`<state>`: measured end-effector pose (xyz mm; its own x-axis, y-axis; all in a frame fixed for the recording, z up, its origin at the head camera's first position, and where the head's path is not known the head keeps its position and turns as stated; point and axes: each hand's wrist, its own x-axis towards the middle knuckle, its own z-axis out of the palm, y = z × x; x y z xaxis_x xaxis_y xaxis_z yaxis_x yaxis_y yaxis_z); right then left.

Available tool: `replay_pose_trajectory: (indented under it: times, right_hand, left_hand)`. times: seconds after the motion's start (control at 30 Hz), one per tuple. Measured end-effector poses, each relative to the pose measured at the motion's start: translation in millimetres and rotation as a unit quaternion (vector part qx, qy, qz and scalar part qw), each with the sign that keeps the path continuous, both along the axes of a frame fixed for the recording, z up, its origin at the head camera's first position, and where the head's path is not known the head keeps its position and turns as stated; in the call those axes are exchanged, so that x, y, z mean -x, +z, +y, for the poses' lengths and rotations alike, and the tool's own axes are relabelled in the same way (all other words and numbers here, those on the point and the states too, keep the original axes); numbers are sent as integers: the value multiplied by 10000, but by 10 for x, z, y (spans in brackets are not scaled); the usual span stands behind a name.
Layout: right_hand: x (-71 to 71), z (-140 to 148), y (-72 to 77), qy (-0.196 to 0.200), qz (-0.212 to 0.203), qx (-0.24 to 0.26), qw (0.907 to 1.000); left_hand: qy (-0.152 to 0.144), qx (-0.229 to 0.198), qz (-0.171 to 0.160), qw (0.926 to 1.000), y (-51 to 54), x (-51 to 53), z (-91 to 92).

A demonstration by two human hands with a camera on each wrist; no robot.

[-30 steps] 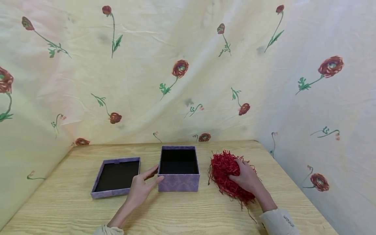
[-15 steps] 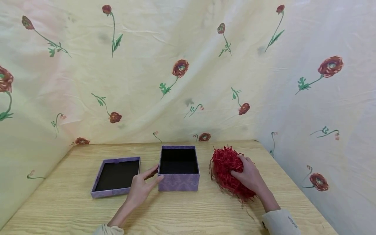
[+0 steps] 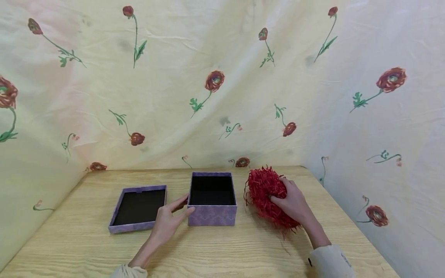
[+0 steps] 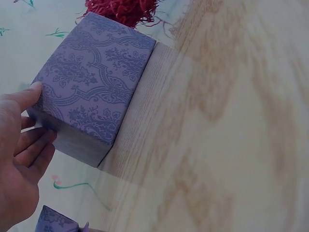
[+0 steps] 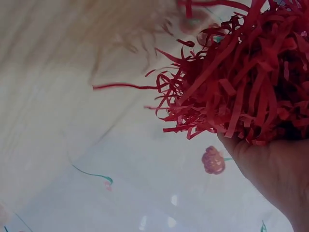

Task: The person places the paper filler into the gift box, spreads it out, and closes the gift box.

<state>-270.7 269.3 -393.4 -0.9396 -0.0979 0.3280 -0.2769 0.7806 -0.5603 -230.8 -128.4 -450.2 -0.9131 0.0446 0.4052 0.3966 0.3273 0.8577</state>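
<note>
A purple patterned box (image 3: pixel 212 215) with a black inside stands open-topped on the table. My left hand (image 3: pixel 166 224) holds its near left corner, thumb on the front face and fingers against the left side; the left wrist view shows this hold on the box (image 4: pixel 91 82) close up. To the right, my right hand (image 3: pixel 294 202) grips a big bundle of red shredded paper (image 3: pixel 265 191), raised just off the table. In the right wrist view, loose strips of the shredded paper (image 5: pixel 241 82) stick out, and most of the fingers are hidden behind it.
Left of the box lies its purple lid (image 3: pixel 139 208), black inside facing up. The wooden table (image 3: pixel 208 255) meets a flowered cloth (image 3: pixel 167 77) that hangs at the back and both sides.
My right hand has gathered the red shredded paper and lifted it off the table, shifting slightly up and to the left. The left hand, box and lid stay in place.
</note>
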Motion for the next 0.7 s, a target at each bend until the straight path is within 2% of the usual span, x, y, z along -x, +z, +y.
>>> replay_pose_trajectory:
  times: [0.7]
  right_hand:
    - [-45, -287, 250, 386, 271, 268, 9985]
  left_hand:
    - [4, -2, 55, 10000, -19, -4, -9]
